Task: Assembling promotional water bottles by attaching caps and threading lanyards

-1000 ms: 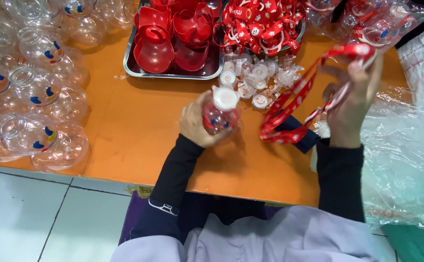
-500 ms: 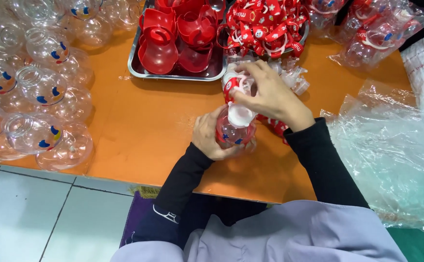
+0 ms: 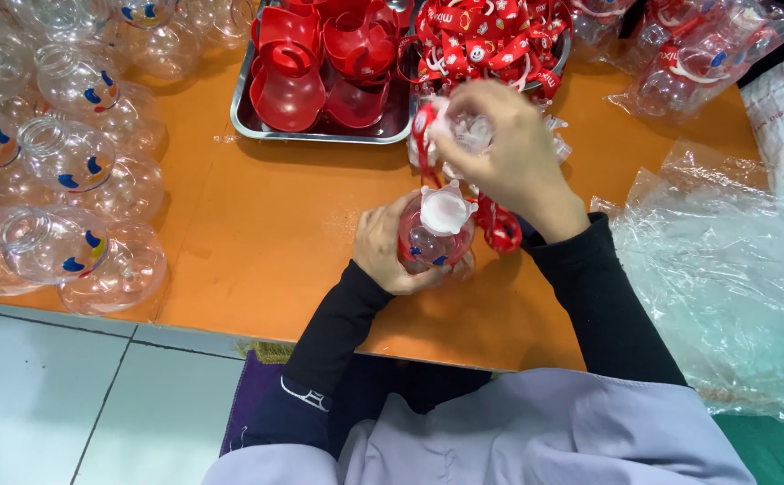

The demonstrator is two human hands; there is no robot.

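Cupping a small clear bottle (image 3: 435,242) from the side, the left hand (image 3: 392,251) curled its fingers around the body, leaving the white cap free on top. Just above those fingers, the right hand (image 3: 504,157) pinched a red strap (image 3: 497,224) that drooped beside the cap. Beyond its fingertips sat a metal tray (image 3: 320,135) of red parts, with clear bottles (image 3: 69,171) farther left.

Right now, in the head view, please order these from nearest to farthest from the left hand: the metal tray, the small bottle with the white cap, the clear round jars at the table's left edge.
1. Small bottle, held in the left hand.
2. Metal tray, above it, toward the table's far side.
3. Clear round jars, far left.
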